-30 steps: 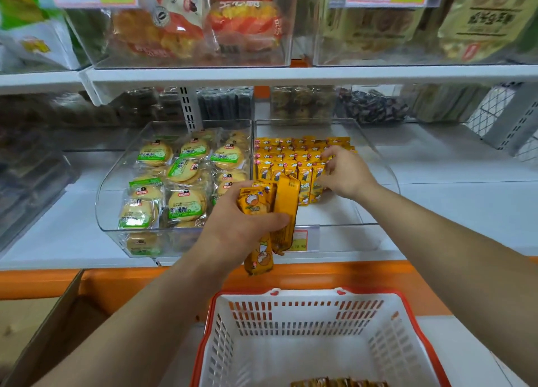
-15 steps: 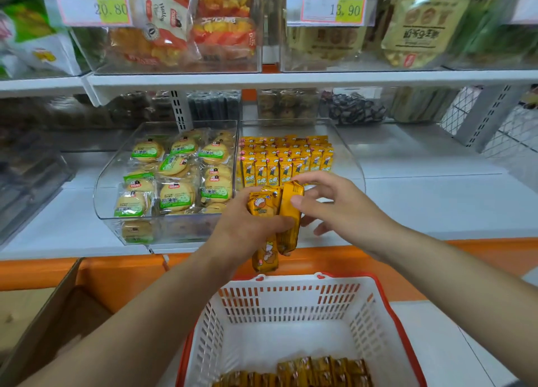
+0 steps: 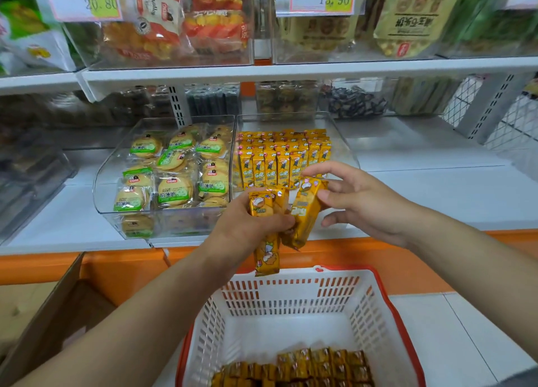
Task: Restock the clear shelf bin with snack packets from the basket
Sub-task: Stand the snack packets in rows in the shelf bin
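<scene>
Several yellow snack packets (image 3: 263, 211) are bunched in the left hand (image 3: 247, 229), its fingers wrapped tight round them, above the white basket (image 3: 393, 308) that holds more. On the right hand (image 3: 369, 203), thumb and forefinger pinch the top of one leaning packet (image 3: 305, 211), the other fingers spread. Best to draw it straight out so the bunch does not spill, then stand it upright, label forward, against the front row (image 3: 270, 171) in the clear shelf bin (image 3: 346, 150)
</scene>
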The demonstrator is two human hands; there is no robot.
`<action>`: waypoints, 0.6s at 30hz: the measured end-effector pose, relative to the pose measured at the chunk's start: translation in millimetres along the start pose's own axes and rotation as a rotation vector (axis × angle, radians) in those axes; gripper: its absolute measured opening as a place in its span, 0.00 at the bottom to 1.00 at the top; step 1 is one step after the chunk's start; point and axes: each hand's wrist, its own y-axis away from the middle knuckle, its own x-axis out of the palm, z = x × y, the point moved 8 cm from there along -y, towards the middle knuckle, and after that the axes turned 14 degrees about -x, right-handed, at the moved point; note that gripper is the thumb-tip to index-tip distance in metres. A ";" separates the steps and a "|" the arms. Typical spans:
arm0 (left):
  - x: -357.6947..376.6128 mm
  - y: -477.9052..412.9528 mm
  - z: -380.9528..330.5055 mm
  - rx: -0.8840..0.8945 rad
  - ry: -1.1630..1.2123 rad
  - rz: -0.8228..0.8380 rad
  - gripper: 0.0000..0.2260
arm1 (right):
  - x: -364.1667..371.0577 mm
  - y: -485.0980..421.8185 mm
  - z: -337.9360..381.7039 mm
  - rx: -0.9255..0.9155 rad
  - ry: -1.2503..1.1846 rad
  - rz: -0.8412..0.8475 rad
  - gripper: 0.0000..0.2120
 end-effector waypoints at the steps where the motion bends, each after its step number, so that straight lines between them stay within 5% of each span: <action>1: 0.6 -1.3 1.6 -0.010 -0.012 0.007 0.17 | -0.7 -0.3 -1.2 0.001 -0.030 0.003 0.14; 7: 0.6 -8.3 5.6 -0.044 -0.040 -0.003 0.19 | -0.5 -2.6 -8.0 0.029 -0.204 -0.024 0.12; 9: -0.3 -9.8 5.5 -0.041 -0.028 -0.004 0.19 | -1.4 -4.3 -8.5 0.017 -0.140 -0.048 0.06; 12: -3.4 -10.7 2.7 -0.016 -0.023 -0.013 0.17 | -8.9 -5.8 -12.0 0.003 0.091 -0.079 0.13; 16: -8.4 -11.3 2.2 -0.028 0.003 -0.038 0.18 | 1.4 -0.6 -22.7 0.099 0.053 0.063 0.12; 18: -8.5 -10.2 2.2 -0.033 0.014 -0.035 0.17 | 11.7 5.5 -26.9 0.191 0.066 0.178 0.21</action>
